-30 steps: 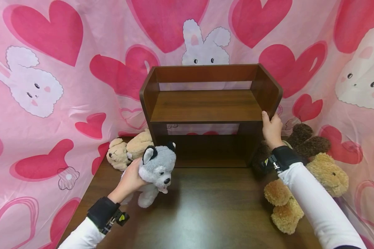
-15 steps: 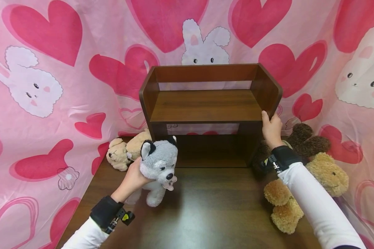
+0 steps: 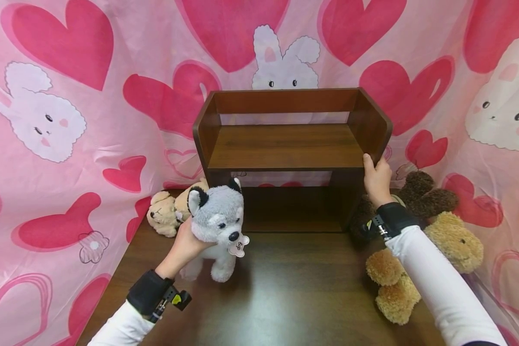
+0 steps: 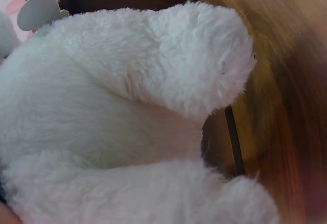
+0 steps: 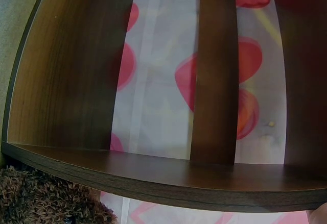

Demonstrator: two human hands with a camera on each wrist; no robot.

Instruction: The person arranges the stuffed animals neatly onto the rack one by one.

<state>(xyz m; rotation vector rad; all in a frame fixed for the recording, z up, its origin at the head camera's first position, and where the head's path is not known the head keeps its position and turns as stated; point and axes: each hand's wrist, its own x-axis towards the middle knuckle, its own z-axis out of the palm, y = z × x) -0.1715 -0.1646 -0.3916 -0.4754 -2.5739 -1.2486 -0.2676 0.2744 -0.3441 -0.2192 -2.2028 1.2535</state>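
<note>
A grey and white husky plush (image 3: 218,216) with black-edged ears is gripped by my left hand (image 3: 188,247) behind its head and neck. A pale tag (image 3: 239,245) hangs at its chin. Its white legs (image 4: 204,66) fill much of the left wrist view, over the wooden tabletop. The brown wooden shelf unit (image 3: 285,146) stands at the back, with two levels. My right hand (image 3: 377,180) holds its right side panel, thumb at the front edge near the middle board. In the right wrist view only a bit of that hand shows, by the panel edge (image 5: 204,196).
A beige plush dog (image 3: 162,214) lies left of the shelf unit, partly behind the husky. To the right, a dark brown plush (image 3: 428,194) and a golden-tan plush bear (image 3: 454,240) lie beside and under my right arm. A pink heart-and-rabbit cloth (image 3: 147,110) surrounds the wooden table (image 3: 294,288).
My left hand has carried the husky plush slightly up and toward the shelf unit, and its tag has swung into clearer view. The right hand stays in place on the shelf unit.
</note>
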